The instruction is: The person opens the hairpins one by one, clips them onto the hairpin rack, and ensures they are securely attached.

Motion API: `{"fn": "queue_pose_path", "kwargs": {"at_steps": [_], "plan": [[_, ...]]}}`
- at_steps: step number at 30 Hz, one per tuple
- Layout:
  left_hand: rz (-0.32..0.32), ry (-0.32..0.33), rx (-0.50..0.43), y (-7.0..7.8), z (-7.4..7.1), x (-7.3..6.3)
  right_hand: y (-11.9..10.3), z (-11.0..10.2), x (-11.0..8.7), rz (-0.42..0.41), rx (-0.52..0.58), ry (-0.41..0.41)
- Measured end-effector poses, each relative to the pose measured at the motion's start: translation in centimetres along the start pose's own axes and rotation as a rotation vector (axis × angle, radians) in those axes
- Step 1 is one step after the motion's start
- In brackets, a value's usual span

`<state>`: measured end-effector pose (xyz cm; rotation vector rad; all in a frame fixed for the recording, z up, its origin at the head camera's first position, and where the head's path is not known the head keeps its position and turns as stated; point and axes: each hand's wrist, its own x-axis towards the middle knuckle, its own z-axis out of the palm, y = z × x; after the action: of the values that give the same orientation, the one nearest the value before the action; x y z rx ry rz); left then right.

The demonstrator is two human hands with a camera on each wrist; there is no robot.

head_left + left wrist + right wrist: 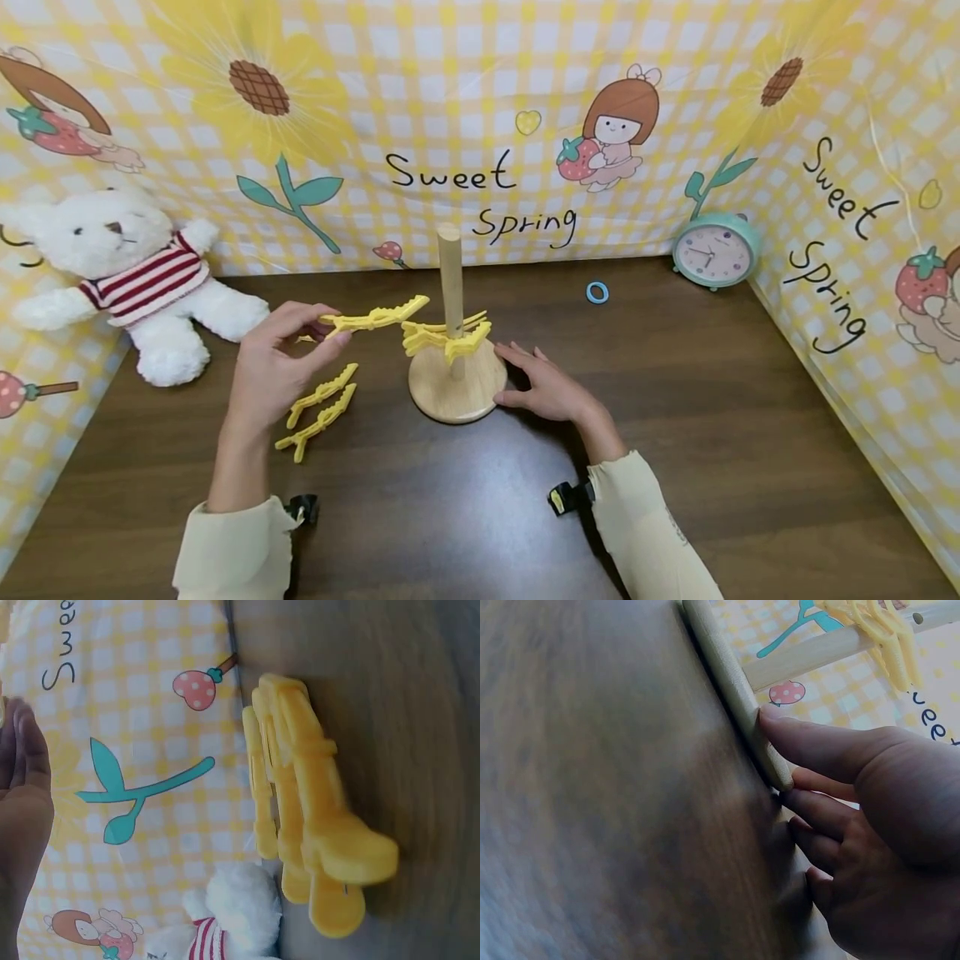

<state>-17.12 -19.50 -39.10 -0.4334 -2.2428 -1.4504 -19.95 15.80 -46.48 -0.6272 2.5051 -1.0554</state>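
Observation:
My left hand (273, 362) pinches one end of a yellow alligator hair clip (378, 317) between thumb and fingers, its other end pointing at the wooden post. Several yellow hair clips (450, 340) sit around the post of a round-based wooden stand (451, 279), above its base. At the base's right edge is my right hand (543, 385); in the right wrist view its thumb presses the rim of the base (731, 690) and the fingers grip around the edge. More yellow clips (318, 423) lie on the table below the left hand, seen close in the left wrist view (300, 772).
A white teddy bear (142, 267) in a striped shirt sits at the back left. A blue ring (597, 292) lies right of the stand, and a mint alarm clock (715, 252) stands in the back right corner. Printed cloth walls bound the dark wooden table (712, 433).

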Motion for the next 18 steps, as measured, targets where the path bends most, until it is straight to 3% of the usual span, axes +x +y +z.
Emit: {"fn": "queue_pose_path", "kwargs": {"at_steps": [7, 11, 18], "plan": [[-0.046, -0.009, 0.006, -0.3, 0.3, 0.0, 0.0, -0.1, 0.2, -0.005, -0.013, -0.005], [-0.033, -0.035, 0.017, -0.1, 0.7, 0.2, 0.1, -0.1, 0.2, -0.005, -0.008, 0.005], [0.067, -0.038, -0.003, 2.7, 1.2, 0.4, 0.2, -0.1, 0.2, 0.002, -0.004, 0.0]]}}
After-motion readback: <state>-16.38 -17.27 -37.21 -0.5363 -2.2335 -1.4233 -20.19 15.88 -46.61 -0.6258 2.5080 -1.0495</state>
